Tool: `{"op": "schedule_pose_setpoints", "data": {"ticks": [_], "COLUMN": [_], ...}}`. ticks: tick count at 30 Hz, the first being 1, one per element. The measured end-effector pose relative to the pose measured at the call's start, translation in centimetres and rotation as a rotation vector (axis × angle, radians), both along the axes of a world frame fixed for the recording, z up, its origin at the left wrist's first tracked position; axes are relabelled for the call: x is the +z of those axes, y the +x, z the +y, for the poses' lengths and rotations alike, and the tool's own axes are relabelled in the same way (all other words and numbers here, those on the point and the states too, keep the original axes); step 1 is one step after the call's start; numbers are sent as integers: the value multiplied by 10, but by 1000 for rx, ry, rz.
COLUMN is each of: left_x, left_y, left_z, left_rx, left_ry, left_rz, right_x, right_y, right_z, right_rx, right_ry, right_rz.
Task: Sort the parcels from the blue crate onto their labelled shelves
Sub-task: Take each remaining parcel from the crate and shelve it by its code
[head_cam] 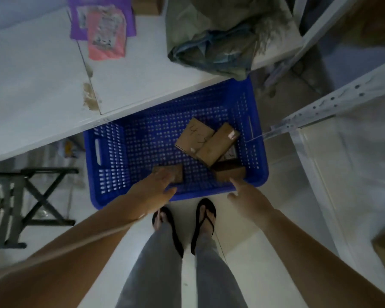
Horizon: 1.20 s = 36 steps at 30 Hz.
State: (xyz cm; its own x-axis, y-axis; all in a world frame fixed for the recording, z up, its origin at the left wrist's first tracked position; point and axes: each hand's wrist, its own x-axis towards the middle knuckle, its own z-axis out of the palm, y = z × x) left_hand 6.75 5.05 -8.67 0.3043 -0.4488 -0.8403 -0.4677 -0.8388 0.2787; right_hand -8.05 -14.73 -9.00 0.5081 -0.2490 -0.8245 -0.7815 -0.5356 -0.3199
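The blue crate (107,152) stands on the floor in front of my feet, half under a white shelf. Inside lie several brown cardboard parcels: a small one (176,174) at the near edge, two leaning together (195,135) (218,143) towards the right, and a dark one (230,172) at the near right. My left hand (153,187) reaches over the near rim with straight fingers, its tips on the small parcel. My right hand (247,196) hovers over the near rim, its forefinger stretched towards the dark parcel and holding nothing.
A white shelf board (53,85) above the crate carries purple and pink mailers (102,25) and a grey-green bag (220,36). A perforated white rack upright (342,96) and another shelf stand at the right. A black folding stool (27,203) is at the left.
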Motion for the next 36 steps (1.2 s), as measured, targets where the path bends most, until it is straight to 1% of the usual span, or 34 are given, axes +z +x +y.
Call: {"op": "schedule_pose_setpoints", "data": {"ticks": [3,5,8,13,15,18,19,20,21,22,23,25,26,27,29,32,34,36], "left_x": [-55,-96,-161,-262,-292,-319,-323,-325,-324,-320,-312,-286,-269,-251,-215,-168,-136,-105], "left_y": [21,33,38,19,5,-14,-16,-14,-10,-3,5,22,29,34,43,54,60,60], "left_z": [-30,-51,-80,-134,-151,-159,-159,-156,-152,-148,-144,-132,-126,-119,-105,-90,-84,-80], "left_rx": [-104,-121,-13,151,149,92,128,202,300,428,610,1063,1237,1341,1427,1544,1546,1464], "left_ry": [-10,-21,-76,-116,-105,-92,-127,-174,-205,-219,-235,-278,-276,-275,-278,-285,-302,-343], "left_rz": [1,19,2,41,-23,-292,-341,-337,-284,-185,-40,316,475,587,704,789,834,863], "right_x": [-57,-95,-155,-228,-247,-264,-265,-266,-265,-263,-259,-244,-234,-225,-204,-161,-134,-108], "right_y": [30,46,63,71,67,64,65,66,68,69,69,69,69,69,71,81,86,89], "right_z": [-5,-10,-16,-20,-23,-28,-30,-31,-31,-32,-32,-28,-25,-23,-18,-15,-16,-19], "right_rx": [-56,-113,-220,-606,-679,-676,-669,-670,-685,-712,-748,-810,-848,-903,-1017,-1104,-1186,-1258], "right_ry": [36,43,44,101,111,92,92,100,108,117,133,178,208,257,407,696,801,845], "right_rz": [-13,-23,-21,-78,-88,-73,-60,-45,-38,-35,-39,-62,-60,-47,23,137,104,22]}}
